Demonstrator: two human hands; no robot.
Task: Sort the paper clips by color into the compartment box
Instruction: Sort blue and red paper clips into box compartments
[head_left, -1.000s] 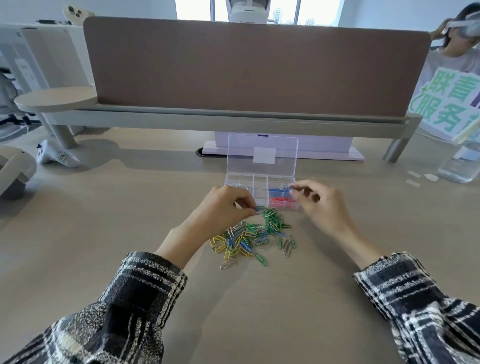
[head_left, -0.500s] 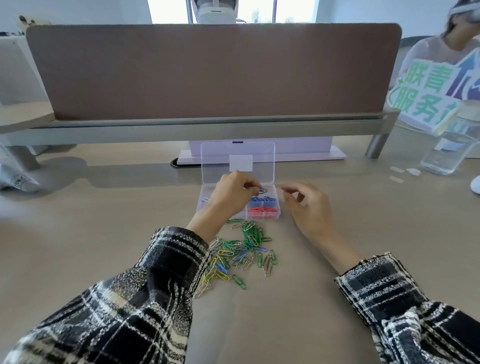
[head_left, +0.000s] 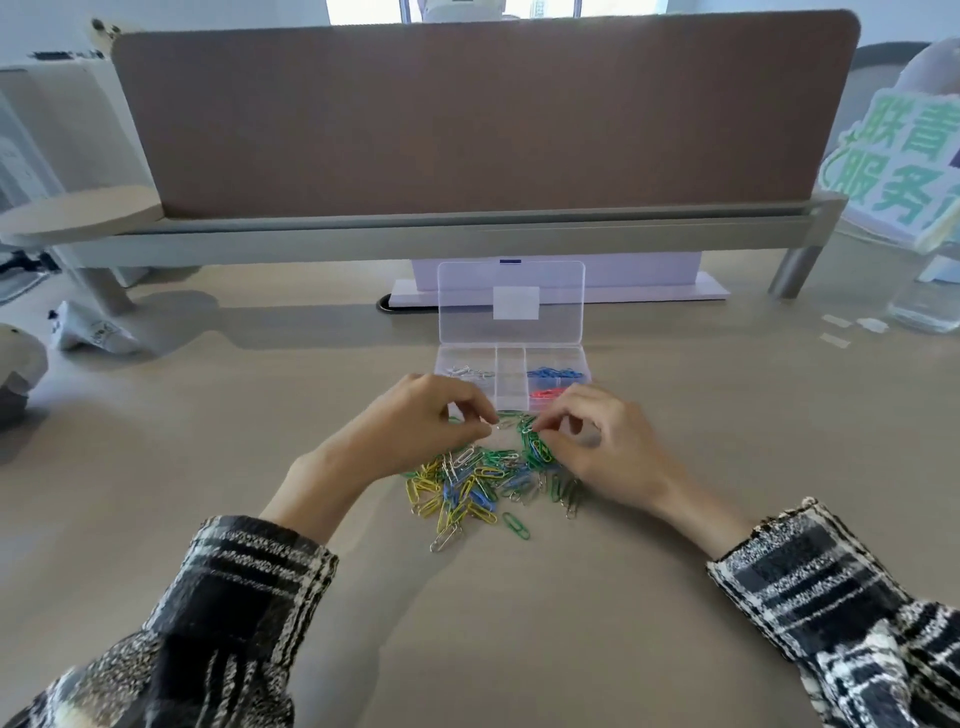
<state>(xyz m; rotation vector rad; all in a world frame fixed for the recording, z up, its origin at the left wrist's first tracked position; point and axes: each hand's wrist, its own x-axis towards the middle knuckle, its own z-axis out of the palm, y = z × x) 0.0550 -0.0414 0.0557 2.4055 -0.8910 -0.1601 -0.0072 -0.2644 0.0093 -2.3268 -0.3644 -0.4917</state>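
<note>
A clear compartment box (head_left: 586, 364) stands open on the table, lid (head_left: 511, 301) upright. It holds silver clips (head_left: 470, 372) at the left, blue clips (head_left: 553, 372) at the right and red clips (head_left: 548, 393) in front of the blue. A mixed pile of paper clips (head_left: 483, 483) in green, yellow, blue and silver lies just in front of the box. My left hand (head_left: 415, 426) pinches a silver clip (head_left: 501, 425) at the pile's far edge. My right hand (head_left: 597, 441) pinches a pale clip (head_left: 527, 430) right beside it. The two sets of fingertips almost meet.
A brown desk divider (head_left: 483, 114) on a grey rail closes the back. A white flat base (head_left: 561, 291) lies behind the box. A glass (head_left: 924, 306) and paper scraps (head_left: 836, 330) sit at the far right, a crumpled white item (head_left: 88, 330) at the far left.
My left hand has pulled back from over the box to the pile's far edge. My right hand has come down from beside the box to the same spot.
</note>
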